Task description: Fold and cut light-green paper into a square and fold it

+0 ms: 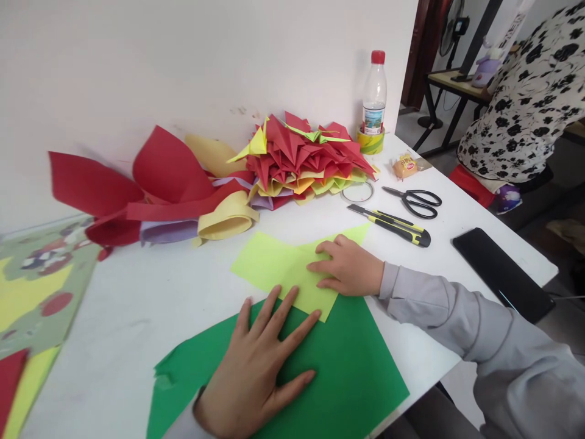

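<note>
A pale yellow-green sheet of paper, with a pointed corner reaching up to the right, lies partly over a larger dark green sheet. My left hand is spread flat on the green sheet, its fingertips at the lower edge of the lighter paper. On the yellow-green paper rests my right hand, fingers apart and slightly bent, tips pressing its surface. Neither hand grips anything. The green sheet's left corner is crumpled.
Along the wall lie rolled paper pieces and folded red paper shapes. To the right are a utility knife, scissors, a phone, a wrapped snack and a bottle standing in a tape roll. A person is beyond.
</note>
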{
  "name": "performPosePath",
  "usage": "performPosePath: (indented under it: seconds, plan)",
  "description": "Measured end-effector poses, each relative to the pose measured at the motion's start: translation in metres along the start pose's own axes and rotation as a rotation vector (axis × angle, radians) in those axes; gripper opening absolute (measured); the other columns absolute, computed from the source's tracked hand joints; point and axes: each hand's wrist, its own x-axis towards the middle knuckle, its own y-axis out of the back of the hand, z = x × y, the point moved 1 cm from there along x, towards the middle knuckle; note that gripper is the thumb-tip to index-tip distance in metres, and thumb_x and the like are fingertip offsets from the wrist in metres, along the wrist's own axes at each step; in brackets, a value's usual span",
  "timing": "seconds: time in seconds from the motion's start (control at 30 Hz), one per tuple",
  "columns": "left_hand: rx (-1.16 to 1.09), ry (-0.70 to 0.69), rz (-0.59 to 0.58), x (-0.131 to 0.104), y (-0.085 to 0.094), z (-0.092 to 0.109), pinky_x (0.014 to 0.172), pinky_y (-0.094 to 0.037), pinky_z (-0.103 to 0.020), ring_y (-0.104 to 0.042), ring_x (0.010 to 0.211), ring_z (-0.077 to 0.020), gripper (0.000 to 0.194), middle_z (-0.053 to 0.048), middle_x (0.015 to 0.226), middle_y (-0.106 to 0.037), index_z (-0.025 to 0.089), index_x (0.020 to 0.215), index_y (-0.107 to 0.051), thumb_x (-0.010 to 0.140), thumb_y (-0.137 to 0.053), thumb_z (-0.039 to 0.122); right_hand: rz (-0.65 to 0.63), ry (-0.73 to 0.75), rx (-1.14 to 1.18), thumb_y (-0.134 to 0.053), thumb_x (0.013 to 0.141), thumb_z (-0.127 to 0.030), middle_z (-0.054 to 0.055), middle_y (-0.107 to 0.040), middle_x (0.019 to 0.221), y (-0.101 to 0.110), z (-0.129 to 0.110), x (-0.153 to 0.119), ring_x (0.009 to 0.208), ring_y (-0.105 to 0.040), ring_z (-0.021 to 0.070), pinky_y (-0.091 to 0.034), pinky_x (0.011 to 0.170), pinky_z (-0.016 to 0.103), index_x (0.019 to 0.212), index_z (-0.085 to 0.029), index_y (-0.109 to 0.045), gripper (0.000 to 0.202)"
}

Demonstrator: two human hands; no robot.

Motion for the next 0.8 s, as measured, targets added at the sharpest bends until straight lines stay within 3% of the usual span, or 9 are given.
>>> performPosePath:
  seconds: [0.23,0.33,0.43,0.5,0.67,0.8]
  plan:
    - [0.016,-0.004,0.018,0.007,0.006,0.005,0.094,-0.035,-0.066,-0.033,0.131,-0.0518,0.071,-0.019,0.151,-0.032,0.03,0.144,-0.04,0.081,-0.055,0.059,0.047,-0.036,-0.022,-0.055,0.094,-0.036,0.019,-0.056,0.121,0.004,-0.004,-0.003,0.096,-0.05,0.027,-0.04,0.083,0.042,0.125,-0.015,-0.061,0.038]
    - [0.06,-0.016,0.029,0.009,0.009,0.006,0.091,-0.037,-0.063,-0.037,0.128,-0.0513,0.072,-0.022,0.145,-0.039,0.027,0.143,-0.043,0.081,-0.054,0.062,0.114,-0.019,-0.065,-0.059,0.09,-0.037,0.019,-0.055,0.125,0.011,-0.014,-0.008,0.1,-0.048,0.0298,-0.039,0.077,0.041,0.11,-0.013,-0.067,0.032]
    - [0.093,-0.012,0.064,0.011,0.012,0.008,0.09,-0.038,-0.059,-0.042,0.124,-0.0492,0.073,-0.022,0.139,-0.047,0.024,0.139,-0.049,0.079,-0.052,0.066,0.065,0.147,-0.077,-0.058,0.09,-0.037,0.013,-0.063,0.103,0.014,-0.028,-0.014,0.091,-0.05,0.0264,-0.036,0.072,0.038,0.082,-0.014,-0.068,0.026]
    - [0.106,0.013,0.099,0.012,0.013,0.009,0.088,-0.04,-0.055,-0.048,0.118,-0.046,0.071,-0.021,0.135,-0.052,0.021,0.135,-0.053,0.08,-0.052,0.066,0.015,0.18,-0.061,-0.055,0.092,-0.038,0.01,-0.063,0.087,0.013,-0.033,-0.016,0.082,-0.051,0.0225,-0.035,0.069,0.036,0.081,-0.015,-0.066,0.028]
    - [0.107,0.131,0.2,0.01,0.01,0.004,0.081,-0.044,-0.043,-0.058,0.098,-0.0308,0.04,-0.016,0.119,-0.066,0.013,0.12,-0.062,0.092,-0.05,0.039,0.002,0.222,-0.081,-0.058,0.088,-0.044,0.01,-0.063,0.087,0.01,-0.035,-0.018,0.083,-0.054,0.0233,-0.037,0.066,0.035,0.085,-0.014,-0.065,0.031]
    - [0.054,0.126,0.323,0.011,0.006,-0.004,0.077,-0.046,-0.039,-0.06,0.086,-0.0237,0.019,-0.01,0.108,-0.071,0.016,0.104,-0.066,0.094,-0.051,0.022,0.113,0.277,-0.214,-0.055,0.087,-0.021,0.007,-0.059,0.072,0.005,-0.045,-0.021,0.069,-0.053,0.0198,-0.036,0.057,0.032,0.077,-0.014,-0.061,0.014]
